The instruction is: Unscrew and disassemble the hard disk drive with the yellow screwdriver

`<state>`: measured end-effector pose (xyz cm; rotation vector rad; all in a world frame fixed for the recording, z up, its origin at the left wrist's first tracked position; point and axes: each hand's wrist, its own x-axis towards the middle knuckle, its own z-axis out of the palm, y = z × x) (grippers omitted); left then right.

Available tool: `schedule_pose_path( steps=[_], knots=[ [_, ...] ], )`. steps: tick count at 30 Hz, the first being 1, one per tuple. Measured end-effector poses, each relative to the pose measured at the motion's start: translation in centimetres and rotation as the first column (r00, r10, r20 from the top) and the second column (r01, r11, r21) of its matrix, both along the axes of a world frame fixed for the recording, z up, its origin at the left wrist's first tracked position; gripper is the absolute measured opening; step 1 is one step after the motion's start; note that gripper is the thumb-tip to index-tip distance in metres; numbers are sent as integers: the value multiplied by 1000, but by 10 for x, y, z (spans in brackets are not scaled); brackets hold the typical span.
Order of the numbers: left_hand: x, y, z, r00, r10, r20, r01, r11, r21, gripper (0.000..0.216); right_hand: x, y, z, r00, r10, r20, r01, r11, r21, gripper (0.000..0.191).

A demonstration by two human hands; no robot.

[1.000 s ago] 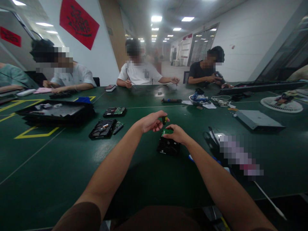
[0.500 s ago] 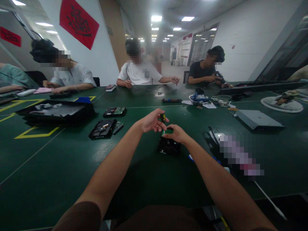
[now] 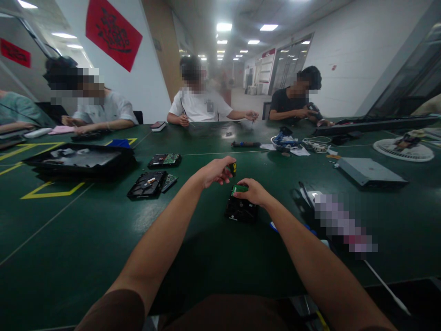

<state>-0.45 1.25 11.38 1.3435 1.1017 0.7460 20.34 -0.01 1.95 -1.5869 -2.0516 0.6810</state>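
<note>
In the head view, my left hand (image 3: 217, 171) is closed round a screwdriver with a black and yellow handle (image 3: 234, 169). It hovers just beyond and left of the other hand, apart from the board. My right hand (image 3: 255, 191) pinches a green circuit board (image 3: 240, 189) between thumb and fingers. That board is at the far end of a black hard drive (image 3: 241, 209) lying on the table; whether it is still joined to the drive I cannot tell. The screwdriver's tip is hidden or too small to make out.
To the left lie a second hard drive (image 3: 146, 184), a loose circuit board (image 3: 169, 182) and another drive (image 3: 164, 160). Farther left stands a black tray (image 3: 81, 161). A grey metal box (image 3: 372, 171) is on the right. Several people sit across the green table (image 3: 193, 257).
My left hand has drawn slightly back from the circuit board with the screwdriver, so a gap shows between the hands. My right hand has hardly moved, and more of the green board shows.
</note>
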Motion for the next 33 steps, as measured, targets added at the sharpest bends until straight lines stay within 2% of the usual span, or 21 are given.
schedule_pose_path(
  steps=[3,8,15,28,33],
  knots=[
    [0,1,1,999,44,8,-45,996,72,38,0,0,-1,1000,-5,1,5,1000,5,51],
    [2,-1,4,999,26,27,-29,994,108,40,0,0,0,1000,-13,0,13,1000,10,52],
    [5,-6,6,991,4,133,-15,996,84,34,0,0,-1,1000,-11,-9,11,1000,13,50],
    [8,-1,-6,949,-130,286,124,991,39,29,0,2,-3,1000,3,-8,-3,1000,0,50],
    [10,-2,-5,959,-115,259,103,993,63,26,0,0,0,1000,-2,-11,2,1000,-9,51]
  ],
)
